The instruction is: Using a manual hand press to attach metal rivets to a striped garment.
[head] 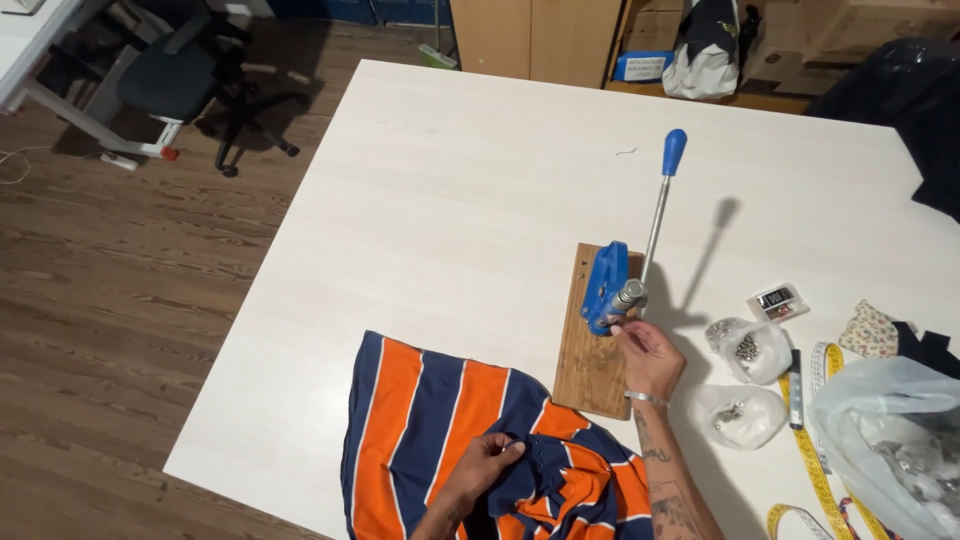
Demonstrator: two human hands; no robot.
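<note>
A blue hand press with a long metal lever and blue knob stands on a wooden board on the white table. My right hand reaches to the press's metal head, fingertips touching its lower part; whether they pinch something small I cannot tell. My left hand pinches a fold of the orange and navy striped fabric, which lies at the table's near edge, left of the board.
Right of the board lie two small clear bags of metal snaps, a small packet, a black pen, a yellow tape measure and a large plastic bag. An office chair stands on the wood floor, far left.
</note>
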